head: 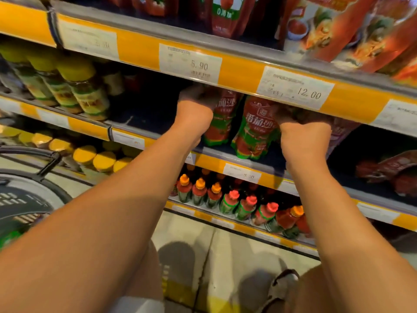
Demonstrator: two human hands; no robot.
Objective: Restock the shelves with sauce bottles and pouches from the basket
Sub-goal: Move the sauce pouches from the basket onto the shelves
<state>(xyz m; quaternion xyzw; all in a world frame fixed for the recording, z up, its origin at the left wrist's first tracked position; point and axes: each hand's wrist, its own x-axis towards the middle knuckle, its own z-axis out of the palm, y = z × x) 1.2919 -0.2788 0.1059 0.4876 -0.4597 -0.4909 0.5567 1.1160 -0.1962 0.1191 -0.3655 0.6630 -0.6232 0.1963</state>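
Observation:
Both my arms reach into the middle shelf. My left hand grips the top of a red and green sauce pouch that stands on the shelf. A second red and green pouch stands just to its right. My right hand holds the top of a darker pouch, which is mostly hidden behind the hand. The fingertips of both hands are hidden under the yellow shelf edge above. The basket sits at the lower left.
Yellow-capped jars fill the left of the middle shelf. Sauce bottles with orange and red caps line the shelf below. More red pouches lie at the right, and others stand on the top shelf. My feet are on the tiled floor.

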